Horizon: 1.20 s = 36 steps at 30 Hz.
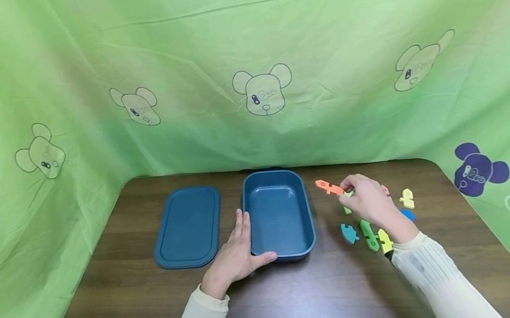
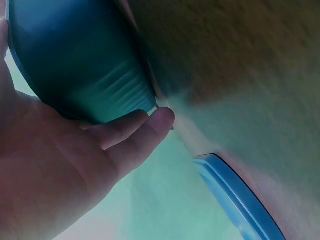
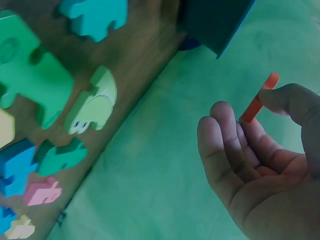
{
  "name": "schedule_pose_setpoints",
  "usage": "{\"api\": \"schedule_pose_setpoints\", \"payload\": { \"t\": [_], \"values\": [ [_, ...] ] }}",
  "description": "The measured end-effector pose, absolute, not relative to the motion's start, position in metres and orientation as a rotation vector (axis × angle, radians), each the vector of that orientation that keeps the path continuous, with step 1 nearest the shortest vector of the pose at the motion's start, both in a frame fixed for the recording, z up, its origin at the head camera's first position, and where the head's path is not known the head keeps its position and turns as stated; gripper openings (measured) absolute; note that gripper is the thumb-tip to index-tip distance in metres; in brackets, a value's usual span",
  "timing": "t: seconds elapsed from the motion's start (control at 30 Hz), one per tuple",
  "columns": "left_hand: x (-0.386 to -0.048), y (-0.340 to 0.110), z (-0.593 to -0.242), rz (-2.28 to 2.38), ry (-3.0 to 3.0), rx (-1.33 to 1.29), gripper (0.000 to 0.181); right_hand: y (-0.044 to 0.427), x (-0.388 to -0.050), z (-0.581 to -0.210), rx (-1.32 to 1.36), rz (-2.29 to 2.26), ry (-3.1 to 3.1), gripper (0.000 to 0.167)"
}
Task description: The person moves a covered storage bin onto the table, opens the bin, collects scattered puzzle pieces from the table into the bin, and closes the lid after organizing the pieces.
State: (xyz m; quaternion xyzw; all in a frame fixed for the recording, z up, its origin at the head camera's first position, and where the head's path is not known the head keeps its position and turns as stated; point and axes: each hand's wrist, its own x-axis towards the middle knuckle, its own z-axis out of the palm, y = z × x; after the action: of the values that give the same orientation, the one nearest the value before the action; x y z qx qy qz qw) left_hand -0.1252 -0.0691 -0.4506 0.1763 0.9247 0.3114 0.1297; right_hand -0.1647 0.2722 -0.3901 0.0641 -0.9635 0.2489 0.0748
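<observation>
Your right hand pinched an orange piece by one end, thumb against fingertip. The grip was narrow, no wider than that slim piece, and its pointed end stuck out free toward the blue box. Holding it by the end probably kept your fingers clear of most of its length. The piece sat between the box's right side and your palm, above a light green piece, and seemed lifted off the table.

Your left hand was spread wide, fingers straight along the box's left outer wall and thumb across its near corner. It looked placed there to steady the box; you cannot tell from these views how hard it pressed.

The lid lay flat to the left, apart from the box, which left the box's top uncovered. A teal piece, a green piece and a yellow piece lay on the right, within easy reach of your pinching hand.
</observation>
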Motion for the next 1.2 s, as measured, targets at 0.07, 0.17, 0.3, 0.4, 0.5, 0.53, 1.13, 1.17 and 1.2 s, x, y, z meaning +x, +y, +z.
{"api": "schedule_pose_setpoints", "payload": {
  "t": [0.07, 0.17, 0.3, 0.4, 0.5, 0.53, 1.13, 1.17, 1.2],
  "values": [
    [-0.126, -0.069, -0.451, 0.909, 2.688, 0.511, 0.117, 0.267, -0.169, -0.389, 0.213, 0.769, -2.891, 0.017],
    [-0.126, -0.070, -0.451, 0.908, 2.689, 0.504, 0.117, 0.260, -0.176, -0.387, 0.255, 0.793, -2.888, 0.015],
    [-0.126, -0.071, -0.450, 0.913, 2.693, 0.500, 0.118, 0.250, -0.185, -0.385, 0.299, 0.805, -2.886, 0.013],
    [-0.126, -0.072, -0.449, 0.919, 2.699, 0.503, 0.117, 0.243, -0.191, -0.383, 0.325, 0.805, -2.893, 0.013],
    [-0.127, -0.072, -0.450, 0.917, 2.700, 0.494, 0.117, 0.235, -0.196, -0.381, 0.343, 0.811, -2.911, 0.012],
    [-0.127, -0.072, -0.450, 0.915, 2.701, 0.495, 0.117, 0.233, -0.198, -0.381, 0.348, 0.812, -2.917, 0.012],
    [-0.129, -0.069, -0.452, 0.899, 2.694, 0.483, 0.119, 0.200, -0.239, -0.382, 0.498, 0.728, -2.986, 0.014],
    [-0.129, -0.069, -0.452, 0.897, 2.693, 0.480, 0.119, 0.199, -0.241, -0.382, 0.509, 0.721, -2.986, 0.015],
    [-0.129, -0.068, -0.452, 0.895, 2.693, 0.476, 0.119, 0.198, -0.243, -0.381, 0.521, 0.713, -2.987, 0.015]
  ]
}}
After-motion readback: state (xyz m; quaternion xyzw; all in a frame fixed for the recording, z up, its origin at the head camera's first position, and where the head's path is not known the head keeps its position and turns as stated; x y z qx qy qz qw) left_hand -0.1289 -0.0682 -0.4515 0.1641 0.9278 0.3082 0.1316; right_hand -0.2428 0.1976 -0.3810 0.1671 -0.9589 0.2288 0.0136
